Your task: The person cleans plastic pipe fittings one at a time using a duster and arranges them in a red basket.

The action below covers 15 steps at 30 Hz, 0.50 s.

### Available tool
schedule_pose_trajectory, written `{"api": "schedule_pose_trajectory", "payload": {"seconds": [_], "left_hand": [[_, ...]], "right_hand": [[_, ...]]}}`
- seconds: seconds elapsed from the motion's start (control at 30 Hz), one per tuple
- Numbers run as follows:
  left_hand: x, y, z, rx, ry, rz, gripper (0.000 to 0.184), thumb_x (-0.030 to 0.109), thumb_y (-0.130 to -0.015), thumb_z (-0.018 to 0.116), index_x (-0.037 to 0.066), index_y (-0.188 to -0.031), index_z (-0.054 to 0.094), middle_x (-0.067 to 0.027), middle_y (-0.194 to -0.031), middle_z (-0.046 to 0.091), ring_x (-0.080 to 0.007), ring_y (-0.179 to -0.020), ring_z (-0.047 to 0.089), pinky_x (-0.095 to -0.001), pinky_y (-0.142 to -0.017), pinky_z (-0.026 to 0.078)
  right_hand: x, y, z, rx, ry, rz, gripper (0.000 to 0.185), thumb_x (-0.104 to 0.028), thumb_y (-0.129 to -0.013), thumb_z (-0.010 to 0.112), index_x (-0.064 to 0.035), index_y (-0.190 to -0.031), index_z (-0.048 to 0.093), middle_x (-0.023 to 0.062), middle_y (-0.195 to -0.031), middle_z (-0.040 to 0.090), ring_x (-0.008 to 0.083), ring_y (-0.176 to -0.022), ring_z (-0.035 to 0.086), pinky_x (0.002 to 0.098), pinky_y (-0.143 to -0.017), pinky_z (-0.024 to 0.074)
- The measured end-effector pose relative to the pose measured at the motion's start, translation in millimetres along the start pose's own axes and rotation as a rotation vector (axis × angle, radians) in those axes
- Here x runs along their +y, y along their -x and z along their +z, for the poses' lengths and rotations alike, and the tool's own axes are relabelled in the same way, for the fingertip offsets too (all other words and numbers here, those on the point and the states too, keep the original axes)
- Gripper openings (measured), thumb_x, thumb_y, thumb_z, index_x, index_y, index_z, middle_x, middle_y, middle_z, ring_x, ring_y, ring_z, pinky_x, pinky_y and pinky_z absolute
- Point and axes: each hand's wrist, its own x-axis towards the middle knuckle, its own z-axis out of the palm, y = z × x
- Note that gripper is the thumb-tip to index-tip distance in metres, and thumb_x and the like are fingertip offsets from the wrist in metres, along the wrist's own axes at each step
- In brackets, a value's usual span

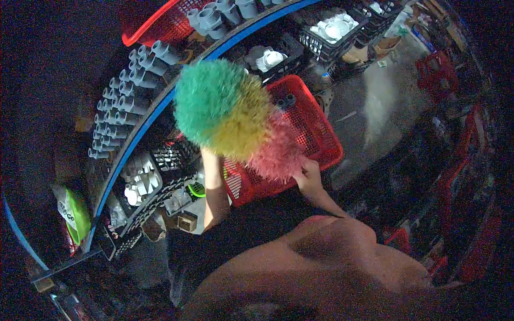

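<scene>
A fluffy duster (235,112) in bands of green, yellow and pink lies across the middle of my view, above a red perforated plastic basket (327,140). At its pink end my right hand (309,178) is closed, the fingers pressed on the tip of the pile. My left forearm (215,187) reaches up beneath the yellow and green part. The fluff covers my left hand, so its fingers and any handle are hidden. A couple of grey fittings (285,101) sit inside the basket, partly behind the duster.
Rows of grey pipe fittings (128,104) stand on a blue-edged shelf (144,128) at left, with another red basket (160,27) behind. Black crates of white parts (334,28) sit at upper right. More white parts (142,184) lie at lower left, near a small cardboard box (187,221).
</scene>
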Motion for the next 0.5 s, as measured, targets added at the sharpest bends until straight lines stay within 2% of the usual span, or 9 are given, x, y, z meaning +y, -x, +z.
{"api": "schedule_pose_trajectory", "payload": {"seconds": [0.13,0.23,0.37,0.47,0.5], "left_hand": [[-9.3,16.3,3.7,-0.221,-0.285,0.154,0.026,0.015,-0.080,0.043,0.001,-0.100,0.050,-0.0121,-0.091,0.051,-0.0226,-0.078,0.046,-0.0327,-0.068,0.034],[-6.7,6.1,3.1,-0.144,-0.216,0.172,0.027,0.015,-0.079,0.043,0.000,-0.100,0.051,-0.0135,-0.095,0.051,-0.0248,-0.083,0.046,-0.0345,-0.072,0.034],[10.7,-21.3,0.6,0.052,0.003,0.138,0.028,0.014,-0.078,0.044,-0.001,-0.101,0.051,-0.0153,-0.099,0.051,-0.0277,-0.089,0.047,-0.0370,-0.078,0.034],[2.5,-15.0,1.9,0.003,-0.053,0.108,0.029,0.013,-0.077,0.044,-0.002,-0.101,0.052,-0.0167,-0.103,0.052,-0.0299,-0.094,0.047,-0.0388,-0.082,0.034],[-4.8,-7.0,3.2,-0.095,-0.179,0.142,0.030,0.013,-0.077,0.045,-0.002,-0.101,0.052,-0.0171,-0.104,0.052,-0.0306,-0.095,0.047,-0.0394,-0.084,0.034]], "right_hand": [[-13.7,-8.3,2.5,0.089,-0.055,-0.001,0.030,-0.011,-0.075,0.047,0.0009,-0.101,0.054,0.0140,-0.088,0.061,0.0222,-0.079,0.060,0.0326,-0.073,0.0441],[-15.6,-2.3,4.7,0.029,-0.037,0.081,0.029,-0.011,-0.075,0.048,0.0008,-0.101,0.054,0.0132,-0.087,0.061,0.0227,-0.079,0.060,0.0326,-0.071,0.0443],[-4.4,8.0,6.5,-0.018,0.037,-0.030,0.028,-0.010,-0.074,0.050,0.0011,-0.099,0.054,0.0124,-0.084,0.061,0.0217,-0.073,0.058,0.0325,-0.068,0.0449],[-1.0,9.8,6.0,0.001,0.062,0.074,0.025,-0.009,-0.075,0.049,0.0001,-0.097,0.055,0.0126,-0.083,0.061,0.0215,-0.073,0.058,0.0328,-0.068,0.0449],[-4.7,5.9,2.6,0.014,0.008,0.080,0.024,-0.008,-0.075,0.048,0.0001,-0.097,0.055,0.0125,-0.082,0.061,0.0213,-0.074,0.058,0.0327,-0.068,0.0449]]}}
